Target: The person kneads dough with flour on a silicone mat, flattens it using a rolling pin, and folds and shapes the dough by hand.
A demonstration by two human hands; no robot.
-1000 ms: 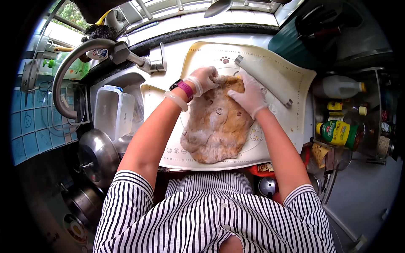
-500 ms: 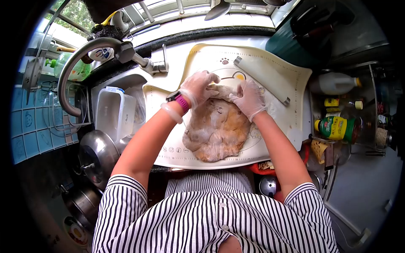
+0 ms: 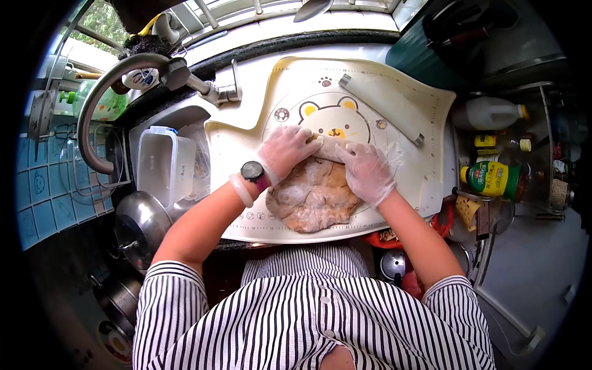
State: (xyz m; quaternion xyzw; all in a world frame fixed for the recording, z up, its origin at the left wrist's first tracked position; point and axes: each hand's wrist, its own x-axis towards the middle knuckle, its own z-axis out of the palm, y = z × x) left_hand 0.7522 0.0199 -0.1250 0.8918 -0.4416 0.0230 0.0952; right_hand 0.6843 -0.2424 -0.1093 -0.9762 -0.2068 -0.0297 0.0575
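A brown, flour-dusted sheet of dough (image 3: 314, 200) lies on a cream mat (image 3: 246, 229) printed with a bear face. Its far edge is rolled over into a thick pale fold. Both hands wear clear gloves. My left hand (image 3: 287, 150) grips the left part of the fold, with a watch and a white bangle at the wrist. On the fold's right end, my right hand (image 3: 369, 172) holds the dough between thumb and fingers. Beyond it, a pale rolling pin (image 3: 382, 111) with metal ends rests slantwise on the mat.
At the left are a faucet (image 3: 92, 117), a clear plastic box (image 3: 163, 166) in the sink and a metal pot (image 3: 142, 222). A rack with bottles (image 3: 496, 179) stands at the right. A dark green container (image 3: 413, 58) is at the back right.
Both hands have moved toward the body, rolling the dough's far edge over. The dough sheet now looks shorter, and the printed bear face is uncovered.
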